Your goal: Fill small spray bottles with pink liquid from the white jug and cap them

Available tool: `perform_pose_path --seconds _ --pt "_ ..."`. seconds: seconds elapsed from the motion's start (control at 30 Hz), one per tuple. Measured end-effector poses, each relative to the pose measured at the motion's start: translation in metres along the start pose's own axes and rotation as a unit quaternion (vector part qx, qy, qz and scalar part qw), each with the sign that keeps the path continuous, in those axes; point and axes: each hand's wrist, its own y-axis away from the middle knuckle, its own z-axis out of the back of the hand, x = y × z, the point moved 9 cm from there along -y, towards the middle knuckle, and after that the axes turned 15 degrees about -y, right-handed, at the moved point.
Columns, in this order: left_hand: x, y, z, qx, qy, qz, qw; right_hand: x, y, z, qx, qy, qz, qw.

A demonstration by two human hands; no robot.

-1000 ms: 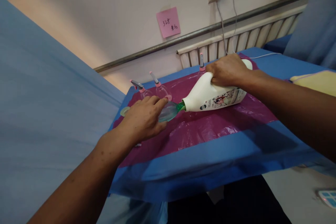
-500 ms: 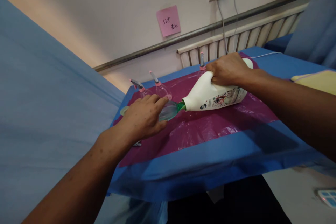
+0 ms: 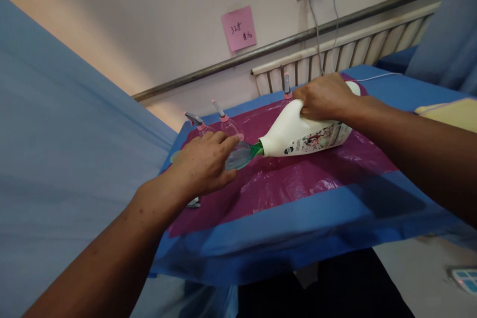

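Observation:
My right hand [image 3: 324, 97] grips the handle of a large white detergent jug [image 3: 283, 131], which is tipped with its mouth to the left. Green liquid [image 3: 257, 148] shows at that mouth, where it meets the neck of a clear bottle [image 3: 240, 155]. My left hand [image 3: 208, 161] is closed around this tilted bottle and hides its lower part. Behind my left hand stand two clear spray bottles with grey and pink heads, one spray bottle [image 3: 231, 129] nearer the middle and another spray bottle [image 3: 201, 126] to the left. A third spray head [image 3: 286, 87] shows behind the jug.
A purple plastic sheet [image 3: 276, 194] lies over the blue-covered table [image 3: 298, 218]. Blue curtains [image 3: 67, 159] hang at the left. Yellow cloth [image 3: 452, 114] lies at the right. Behind are a radiator [image 3: 350, 54], a cable [image 3: 316, 35] and a pink note [image 3: 239, 29] on the wall.
Almost nothing differs. Both hands keep their hold, and the jug stays tipped against the bottle's neck.

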Motion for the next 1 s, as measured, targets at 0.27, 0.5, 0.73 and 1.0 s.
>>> perform_pose_path --seconds 0.27,0.5,0.73,1.0 --pt "0.0 -0.0027 -0.0001 0.016 0.004 0.0 1.0 0.0008 -0.0016 -0.0009 0.006 0.017 0.004 1.0" --pt "-0.0007 -0.0028 0.0029 0.007 -0.002 -0.003 1.0 -0.0019 -0.0039 -0.0035 0.003 -0.002 0.003 1.0" --pt "-0.0001 -0.0037 0.0009 0.022 -0.008 -0.008 1.0 0.0005 -0.0042 -0.002 -0.007 -0.011 0.011 1.0" --pt "-0.001 -0.0065 0.0001 0.032 -0.027 -0.022 0.999 0.0007 -0.0053 -0.0034 0.005 0.0 0.006 1.0"
